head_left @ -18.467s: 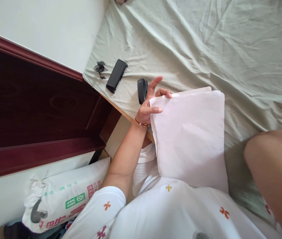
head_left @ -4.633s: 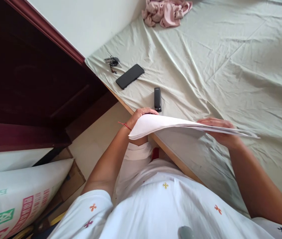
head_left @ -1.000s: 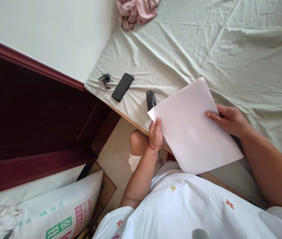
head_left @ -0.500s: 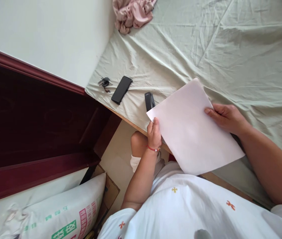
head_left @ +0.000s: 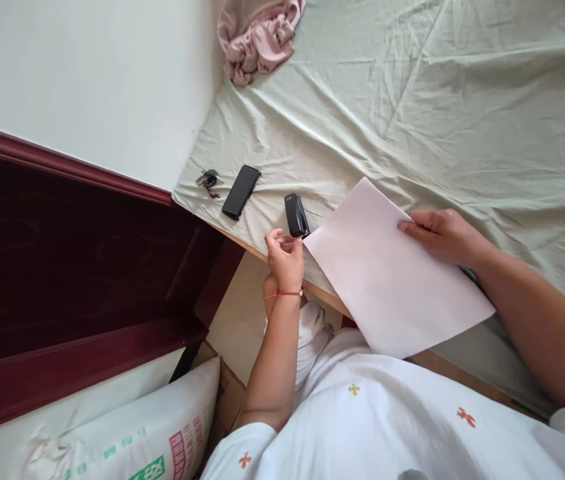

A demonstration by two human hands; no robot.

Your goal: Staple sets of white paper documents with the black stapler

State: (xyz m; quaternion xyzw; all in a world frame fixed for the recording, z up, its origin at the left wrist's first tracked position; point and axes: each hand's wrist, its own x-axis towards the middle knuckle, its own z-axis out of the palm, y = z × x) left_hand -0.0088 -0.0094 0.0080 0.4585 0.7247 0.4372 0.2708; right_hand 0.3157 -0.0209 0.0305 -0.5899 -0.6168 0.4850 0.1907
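My right hand (head_left: 435, 233) grips the right edge of a white sheet of paper (head_left: 397, 280), thumb on top and fingers underneath; whether it is one sheet or several I cannot tell. The paper is tilted above the bed's edge and my lap. My left hand (head_left: 286, 259) is off the paper, its fingers loosely curved and apart, just in front of a black stapler (head_left: 296, 215). Whether a fingertip touches the stapler's near end is unclear. The stapler lies on the pale green sheet, by the paper's left corner.
Left of the stapler lie a black phone (head_left: 241, 192) and a bunch of keys (head_left: 208, 180). Crumpled pink cloth (head_left: 260, 50) rests at the back by the white wall. A dark red wooden panel (head_left: 77, 247) and a white printed sack (head_left: 147, 427) stand at left.
My left hand has let go of the paper's left corner and moved left, to the stapler's near end. My right hand still holds the paper, which has shifted slightly.
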